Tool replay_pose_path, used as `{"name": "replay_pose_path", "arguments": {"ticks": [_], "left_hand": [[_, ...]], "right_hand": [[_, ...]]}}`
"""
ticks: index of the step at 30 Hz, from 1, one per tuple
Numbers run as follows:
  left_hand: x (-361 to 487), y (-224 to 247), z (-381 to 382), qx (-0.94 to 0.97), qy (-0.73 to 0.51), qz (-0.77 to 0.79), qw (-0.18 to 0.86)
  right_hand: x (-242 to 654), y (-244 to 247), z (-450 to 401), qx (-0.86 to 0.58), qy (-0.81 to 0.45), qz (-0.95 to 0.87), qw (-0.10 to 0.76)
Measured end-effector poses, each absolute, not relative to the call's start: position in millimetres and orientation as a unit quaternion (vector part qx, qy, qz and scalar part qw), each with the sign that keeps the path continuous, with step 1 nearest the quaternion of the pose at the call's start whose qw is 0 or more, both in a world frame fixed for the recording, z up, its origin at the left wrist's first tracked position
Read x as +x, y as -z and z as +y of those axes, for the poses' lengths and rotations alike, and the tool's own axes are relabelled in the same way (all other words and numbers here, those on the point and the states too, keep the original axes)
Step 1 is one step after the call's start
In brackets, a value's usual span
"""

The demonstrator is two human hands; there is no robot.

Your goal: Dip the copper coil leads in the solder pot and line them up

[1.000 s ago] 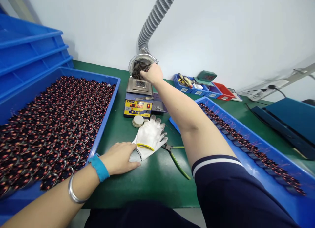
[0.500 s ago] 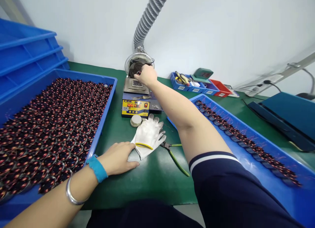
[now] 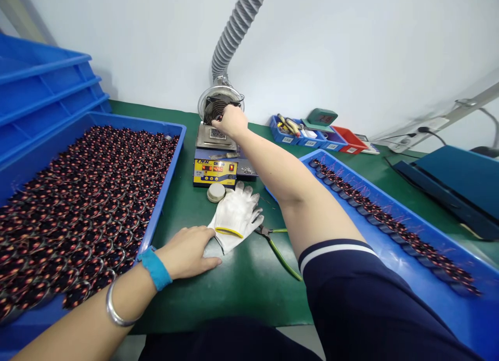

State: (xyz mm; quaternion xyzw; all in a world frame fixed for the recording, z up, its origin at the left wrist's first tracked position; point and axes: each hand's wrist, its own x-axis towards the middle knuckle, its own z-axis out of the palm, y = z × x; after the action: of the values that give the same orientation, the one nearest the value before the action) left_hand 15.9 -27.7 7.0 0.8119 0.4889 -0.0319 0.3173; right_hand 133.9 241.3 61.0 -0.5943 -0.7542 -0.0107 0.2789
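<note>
Landmark: the yellow-fronted control unit (image 3: 205, 180). The right hand (image 3: 233, 123) is above and behind it, in front of the coiled grille (image 3: 213, 111). Thumb and fingers are pinched together on a small dark part (image 3: 219, 118); the hand hides most of the part, and its lower end cannot be made out. The left hand (image 3: 187, 253) lies in front of the unit, thumb spread from the fingers, touching the cuff of the white gloves (image 3: 234, 215). Whether the left fingers touch one another cannot be told.

The round container (image 3: 215, 193) and pliers (image 3: 278, 252) are also in front of the unit. Left of it, a blue tray (image 3: 162, 201) bears rows of dark wired parts (image 3: 97, 194); the frame cuts off its near left portion. Right of it, a second blue tray (image 3: 374, 257) holds a line of similar parts (image 3: 390, 228); the right arm covers its near left side.

The unit's red display reads "4 8" and "4260", any decimal point unclear. Its brand lettering is not legible. Labels on the small bins (image 3: 287, 139), right of the unit, are too small to read.
</note>
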Motion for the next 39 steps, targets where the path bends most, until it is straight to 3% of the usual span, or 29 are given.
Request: {"name": "replay_pose_path", "arguments": {"ticks": [11,19,24,30,34,39], "left_hand": [[16,-7,-29,0.815,0.035,0.487,0.311],[16,-8,-27,0.813,0.043,0.488,0.315],[13,3,-31,0.817,0.036,0.488,0.306],[9,27,-29,0.804,-0.041,0.501,0.316],[22,12,-31,0.737,-0.151,0.530,0.392],[42,-17,-42,0.554,-0.314,0.525,0.565]], "right_hand": [[152,-92,238,-0.587,-0.031,-0.726,0.356],[199,-101,206,-0.555,-0.281,-0.654,0.431],[262,-70,174,-0.550,-0.397,-0.525,0.514],[342,-15,144,-0.622,-0.325,-0.386,0.599],[323,-7,106,-0.573,-0.350,-0.440,0.596],[245,-11,26,-0.474,-0.364,-0.639,0.484]]}}
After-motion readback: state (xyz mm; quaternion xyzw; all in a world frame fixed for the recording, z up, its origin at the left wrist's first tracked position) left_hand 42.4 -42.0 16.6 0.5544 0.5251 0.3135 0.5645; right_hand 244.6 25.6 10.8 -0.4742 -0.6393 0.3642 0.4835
